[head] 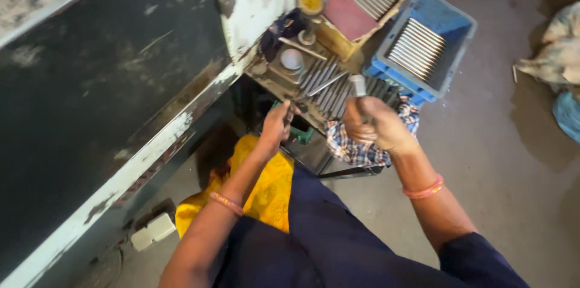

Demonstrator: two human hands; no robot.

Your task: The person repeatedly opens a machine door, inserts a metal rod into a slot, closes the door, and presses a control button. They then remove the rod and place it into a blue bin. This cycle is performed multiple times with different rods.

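I am holding a metal rod (359, 86) in my right hand (377, 125), fingers closed around it, above the rods on the bench (329, 86). My left hand (279, 124) is closing on something small; I cannot tell what. The blue crate (450, 25) is already holding one row of rods; many are still waiting on the bench.

There is one camera, worn on the person's head. It looks steeply down and a little forward, from close above the arms. The small surface (314, 83) sits at the top middle of the frame, the floor (513, 191) at the right.
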